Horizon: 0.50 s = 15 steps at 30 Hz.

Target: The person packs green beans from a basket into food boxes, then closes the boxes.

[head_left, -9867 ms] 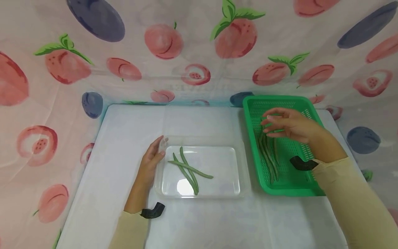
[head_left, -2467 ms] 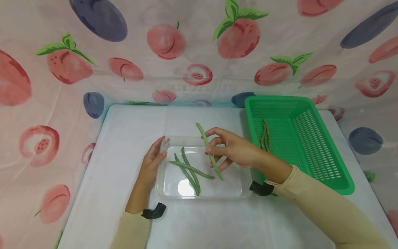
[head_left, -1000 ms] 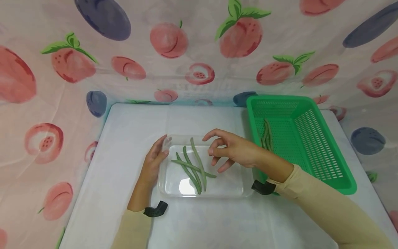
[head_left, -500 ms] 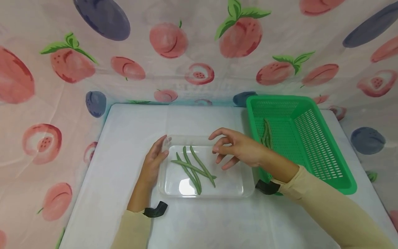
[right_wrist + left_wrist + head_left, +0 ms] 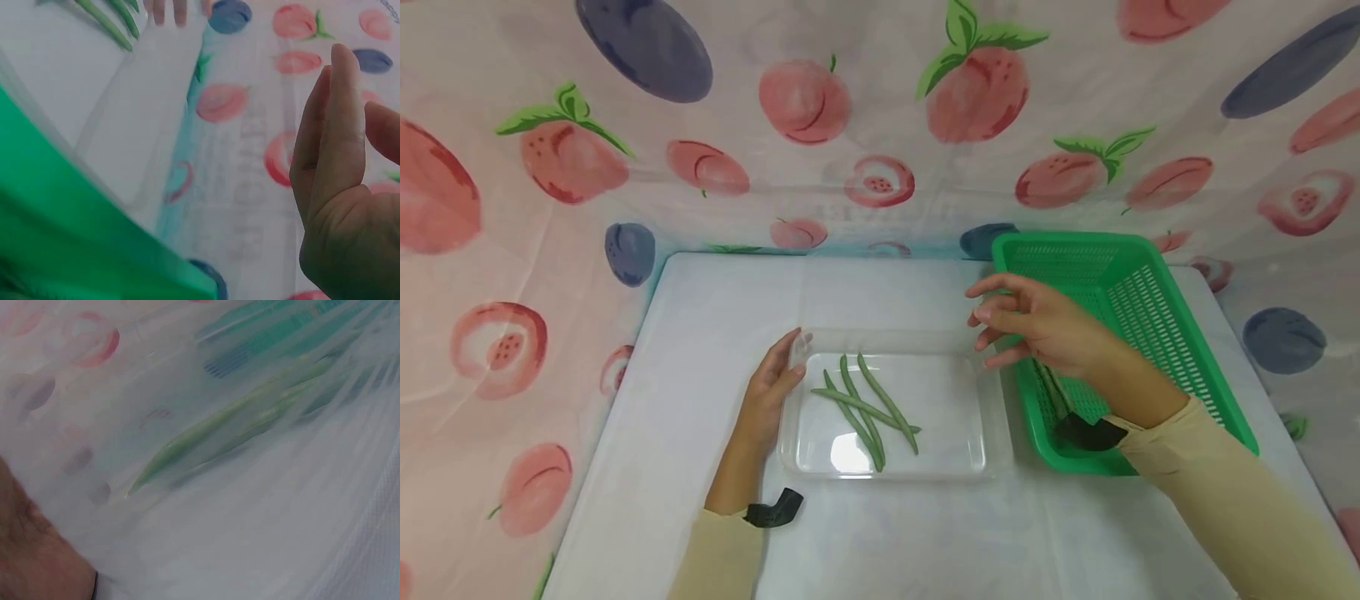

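- A white worktop [image 5: 700, 333] is enclosed by a fruit-print cloth backdrop [image 5: 850, 125].
- A clear plastic tray [image 5: 977, 400] is set at the centre, four green beans [image 5: 868, 406] crossed inside near its left end; a green basket [image 5: 1150, 292] is placed along the right edge.
- The tray's left rim is touched by the left hand [image 5: 767, 392], fingers relaxed. The right hand [image 5: 1045, 325] is held empty, fingers loosely spread, over the basket's left rim.

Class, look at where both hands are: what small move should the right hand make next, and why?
Probably lower the right hand into the green basket and pinch one of the beans there. That hand is empty and hovers over the basket's near-left edge, four beans lie in the clear tray, and the left hand steadies that tray.
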### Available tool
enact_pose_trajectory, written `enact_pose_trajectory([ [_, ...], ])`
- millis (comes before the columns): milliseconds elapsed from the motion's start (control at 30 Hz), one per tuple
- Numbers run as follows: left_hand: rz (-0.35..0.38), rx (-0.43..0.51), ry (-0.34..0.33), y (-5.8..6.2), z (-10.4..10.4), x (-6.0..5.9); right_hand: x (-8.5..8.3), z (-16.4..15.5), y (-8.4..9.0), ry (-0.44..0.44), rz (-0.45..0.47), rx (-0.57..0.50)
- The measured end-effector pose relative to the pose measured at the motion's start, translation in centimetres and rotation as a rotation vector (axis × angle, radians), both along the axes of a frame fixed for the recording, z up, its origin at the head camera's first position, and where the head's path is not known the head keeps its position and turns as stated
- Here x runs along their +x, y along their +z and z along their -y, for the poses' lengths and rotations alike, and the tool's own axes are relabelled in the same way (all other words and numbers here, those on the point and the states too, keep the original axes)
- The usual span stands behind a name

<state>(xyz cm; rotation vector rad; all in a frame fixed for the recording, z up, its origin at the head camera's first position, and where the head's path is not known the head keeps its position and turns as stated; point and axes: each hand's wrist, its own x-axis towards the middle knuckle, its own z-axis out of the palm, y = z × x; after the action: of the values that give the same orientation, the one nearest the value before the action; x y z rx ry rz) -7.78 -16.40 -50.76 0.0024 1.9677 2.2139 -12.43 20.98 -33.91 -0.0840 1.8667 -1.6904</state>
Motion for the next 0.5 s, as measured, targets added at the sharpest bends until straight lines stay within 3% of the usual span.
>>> enact_pose_trajectory([
  [233,-0.011,0.010,0.000,0.1,0.0,0.0,-0.8,-3.7,1.1,-0.038,-0.062,-0.072],
  [500,-0.007,0.004,0.003,0.0,0.0,0.1,-1.9,-8.0,0.0,-0.063,-0.042,-0.112],
])
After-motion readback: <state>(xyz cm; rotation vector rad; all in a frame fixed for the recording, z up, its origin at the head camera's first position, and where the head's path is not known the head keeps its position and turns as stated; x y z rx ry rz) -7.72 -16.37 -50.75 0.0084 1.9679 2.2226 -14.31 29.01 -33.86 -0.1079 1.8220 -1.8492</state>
